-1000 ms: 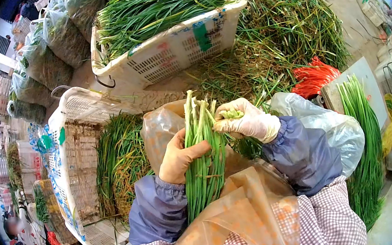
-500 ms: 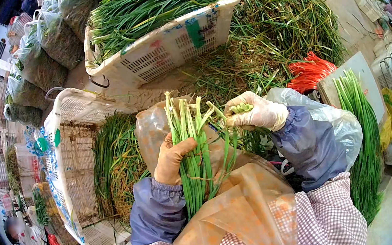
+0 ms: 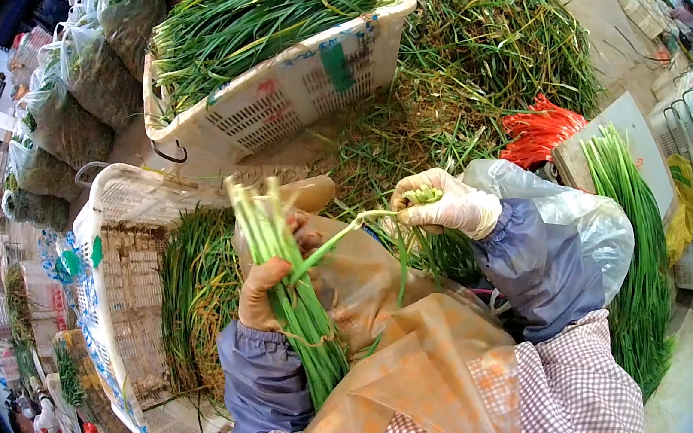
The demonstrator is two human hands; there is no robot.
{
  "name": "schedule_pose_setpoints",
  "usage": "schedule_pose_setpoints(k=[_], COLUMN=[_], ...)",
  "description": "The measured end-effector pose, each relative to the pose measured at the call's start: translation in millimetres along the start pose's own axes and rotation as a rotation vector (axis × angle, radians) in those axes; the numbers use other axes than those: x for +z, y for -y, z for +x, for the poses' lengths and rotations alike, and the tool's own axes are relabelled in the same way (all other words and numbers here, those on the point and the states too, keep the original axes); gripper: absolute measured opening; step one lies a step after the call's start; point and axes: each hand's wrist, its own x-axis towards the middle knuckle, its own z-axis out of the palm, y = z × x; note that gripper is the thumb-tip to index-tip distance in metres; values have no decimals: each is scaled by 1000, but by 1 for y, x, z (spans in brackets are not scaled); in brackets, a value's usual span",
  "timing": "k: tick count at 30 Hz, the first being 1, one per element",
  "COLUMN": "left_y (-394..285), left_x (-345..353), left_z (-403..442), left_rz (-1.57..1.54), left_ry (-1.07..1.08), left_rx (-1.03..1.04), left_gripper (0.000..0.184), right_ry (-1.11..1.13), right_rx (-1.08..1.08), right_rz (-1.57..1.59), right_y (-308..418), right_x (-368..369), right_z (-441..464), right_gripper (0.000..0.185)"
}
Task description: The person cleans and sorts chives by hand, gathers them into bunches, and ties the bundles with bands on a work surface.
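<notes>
My left hand (image 3: 263,294), in a tan glove with bare-looking fingertips, is wrapped around a bunch of garlic chives (image 3: 313,333). Their pale cut ends point up and the green leaves hang down over my lap. My right hand (image 3: 442,203), in a whitish glove, is closed on several short pale green chive pieces (image 3: 423,195) in its palm. Its fingertips also pinch a bent chive stalk (image 3: 340,236) that stretches across to the bunch. A translucent orange-patterned plastic apron (image 3: 414,347) lies beneath both hands.
A white crate (image 3: 281,108) full of chives stands ahead. Another white crate (image 3: 129,312) lies left, beside loose leaves (image 3: 200,295). Trimmings (image 3: 498,42) are heaped ahead right, near red ties (image 3: 539,130). Trimmed chives (image 3: 637,259) rest on a board (image 3: 634,129) at right.
My left hand has moved left with the bunch, which now tilts. The stalk between my hands is drawn out straighter. My right hand stays almost in place.
</notes>
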Motion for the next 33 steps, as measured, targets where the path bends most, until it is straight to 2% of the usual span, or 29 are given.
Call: schedule_pose_setpoints(k=[2, 3, 4, 6, 7, 10, 12, 13, 14, 15, 17, 20, 21, 22, 23, 26, 28, 30, 32, 33], left_y=[1, 3, 4, 9, 10, 8, 6, 4, 0, -1, -1, 11, 13, 14, 15, 21, 28, 26, 20, 16], left_x=[10, 18, 25, 23, 24, 29, 31, 29, 25, 22, 16, 23, 28, 30, 26, 41, 45, 52, 37, 36], left_z=[-1, 1, -1, 3, 3, 2, -2, -4, -8, -8, -2, 11, 12, 14, 16, 14, 15, 12, 13, 12], left_rz=[391, 464, 483, 472, 470, 509, 482, 482, 503, 532, 472, 389, 403, 419, 402, 474, 494, 471, 498, 418], left_ry=[-144, -147, -225, -206, -207, -219, -249, -255, -259, -253, -225, -157, -199, -239, -182, -248, -248, -255, -256, -246], left_rx=[-32, -61, -93, -112, -112, -153, -96, -88, -70, -73, -58, -26, -30, -34, -70, -37, 1, 12, 43, 14], left_gripper=[55, 52, 44, 37, 37, 33, 30, 30, 35, 41, 39, 29, 27, 24, 19, 19, 19, 30, 28, 27], right_ry=[9, 17, 19, -7, -46, -126, -239, -373, -565, -585, -471, -248, -279, -211, -134, -228, -282, -339, -377, -347], right_rx=[36, 70, 70, -124, -133, -222, -402, -436, -347, -291, -328, -410, -363, -289, -184, -98, -231, -250, -315, -271], right_rz=[2, 5, 4, -108, -120, -221, -372, -659, -610, -676, -508, -252, -237, -39, -6, 55, 10, 76, -178, -217], right_y=[2, 6, 10, 20, 13, 17, 4, 14, 11, 12, 15, 18, 26, 29, 31, 29, 20, 13, 7, 12], right_x=[3, 7, 13, 28, 29, 32, 10, -3, -45, -48, -71, -40, -29, -4, 24, 55, 66, 69, 56, 46], right_z=[2, 3, 4, 5, 13, 22, 30, 26, 27, 26, 17, 13, 11, 10, 11, 21, 33, 41, 37, 30], right_gripper=[18, 20, 20, 28, 30, 18, 18, 13, 13, 14, 17, 19, 19, 19, 22, 21, 19, 14, 9, 7])
